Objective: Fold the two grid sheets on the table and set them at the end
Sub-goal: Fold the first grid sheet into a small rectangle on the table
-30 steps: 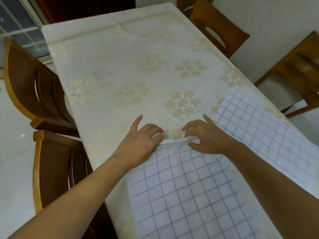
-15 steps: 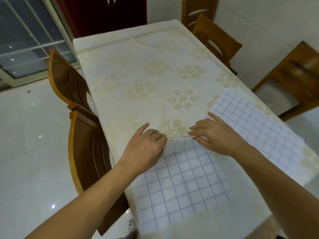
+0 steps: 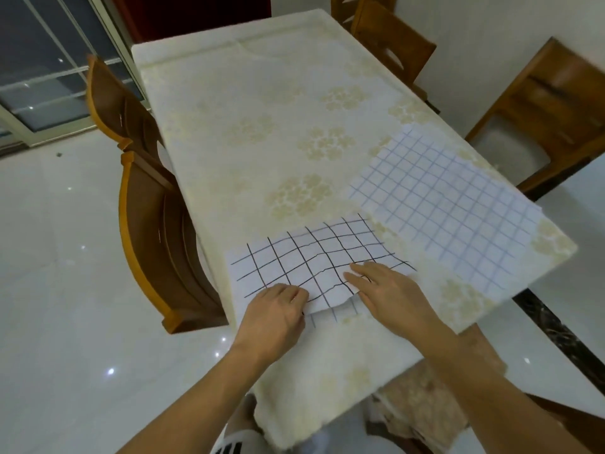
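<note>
A white sheet with a dark grid (image 3: 314, 257) lies folded over on itself near the table's near left edge, its top layer wavy. My left hand (image 3: 278, 309) holds its near edge with curled fingers. My right hand (image 3: 386, 290) lies on top of the sheet with fingers stretched out, pressing it down. A strip of the lower layer shows between my hands. A second sheet with a pale blue grid (image 3: 442, 204) lies flat at the right, reaching the table's right edge.
The table (image 3: 262, 109) wears a cream flowered cloth. Wooden chairs stand at the left (image 3: 157, 244), far right (image 3: 393, 44) and right (image 3: 550, 116). A shiny white tiled floor (image 3: 65, 290) surrounds it.
Both hands have drawn the sheet's far edge toward me and laid it over the near half, so its dark-lined side faces up. The view pulled back from the table.
</note>
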